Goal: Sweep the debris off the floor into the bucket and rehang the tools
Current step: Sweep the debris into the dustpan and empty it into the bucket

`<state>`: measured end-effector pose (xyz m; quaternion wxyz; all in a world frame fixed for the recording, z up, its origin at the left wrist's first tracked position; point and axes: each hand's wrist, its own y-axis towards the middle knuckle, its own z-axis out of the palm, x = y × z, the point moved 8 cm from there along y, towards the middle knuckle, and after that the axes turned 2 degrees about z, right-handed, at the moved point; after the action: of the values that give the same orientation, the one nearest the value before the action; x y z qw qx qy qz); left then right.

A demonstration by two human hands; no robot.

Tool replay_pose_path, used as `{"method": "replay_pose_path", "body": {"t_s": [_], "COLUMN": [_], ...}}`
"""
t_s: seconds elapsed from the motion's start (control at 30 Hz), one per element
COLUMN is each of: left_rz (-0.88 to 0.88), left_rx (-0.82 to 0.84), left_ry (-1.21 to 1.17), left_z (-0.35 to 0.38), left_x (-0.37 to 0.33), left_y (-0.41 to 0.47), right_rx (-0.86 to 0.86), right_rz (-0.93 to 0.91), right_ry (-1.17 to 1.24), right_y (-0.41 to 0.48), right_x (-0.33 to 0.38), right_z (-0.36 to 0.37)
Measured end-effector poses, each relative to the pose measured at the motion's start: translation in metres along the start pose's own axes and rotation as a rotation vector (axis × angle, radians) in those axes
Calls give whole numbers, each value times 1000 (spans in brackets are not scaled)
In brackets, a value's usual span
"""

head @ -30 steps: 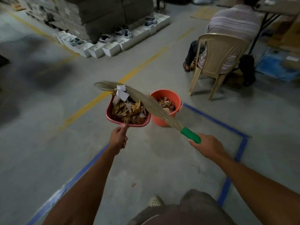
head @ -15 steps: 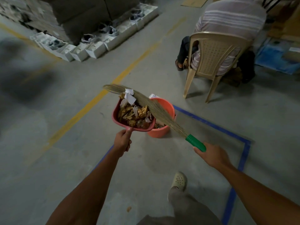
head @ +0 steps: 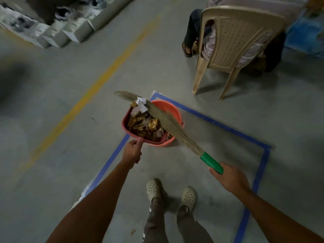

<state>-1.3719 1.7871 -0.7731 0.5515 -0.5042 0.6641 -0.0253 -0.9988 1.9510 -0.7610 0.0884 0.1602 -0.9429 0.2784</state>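
Left hand point(head: 132, 151): fingers point(head: 138, 157) curled tight round the stub handle of a red plastic dustpan point(head: 125, 123), held over the near rim of a round orange plastic bucket point(head: 172, 111). The pan is heaped with brown wrappers and white paper scraps point(head: 143, 125). Right hand point(head: 229, 178): fingers closed on the green grip of a straw-bristle broom point(head: 168, 121), its bristles lying across the heap (bucket stands on the grey concrete floor point(head: 52, 137), inside a blue tape outline point(head: 226, 126)).

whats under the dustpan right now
The orange bucket stands on the floor below the dustpan, which the left hand holds over it. Pan and broom cover most of the bucket's inside, so its contents are largely hidden.
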Motion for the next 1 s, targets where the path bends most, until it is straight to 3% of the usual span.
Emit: {"method": "replay_pose_path", "body": {"t_s": [0.53, 0.7, 0.9, 1.0], "left_rz": [-87, -60, -117, -126], "left_rx": [14, 68, 235, 178], "left_ry": [501, 589, 989, 983], "left_z": [56, 58, 56, 50], "left_x": [-10, -25, -38, -37], "left_y": [142, 160, 153, 158], "right_rx": [-5, -38, -89, -104], "right_rz": [197, 184, 137, 137], "right_ry": [42, -93, -254, -273], "right_y": [92, 102, 105, 104], "right_x": [-5, 13, 35, 41], "right_z": [59, 50, 32, 28]}}
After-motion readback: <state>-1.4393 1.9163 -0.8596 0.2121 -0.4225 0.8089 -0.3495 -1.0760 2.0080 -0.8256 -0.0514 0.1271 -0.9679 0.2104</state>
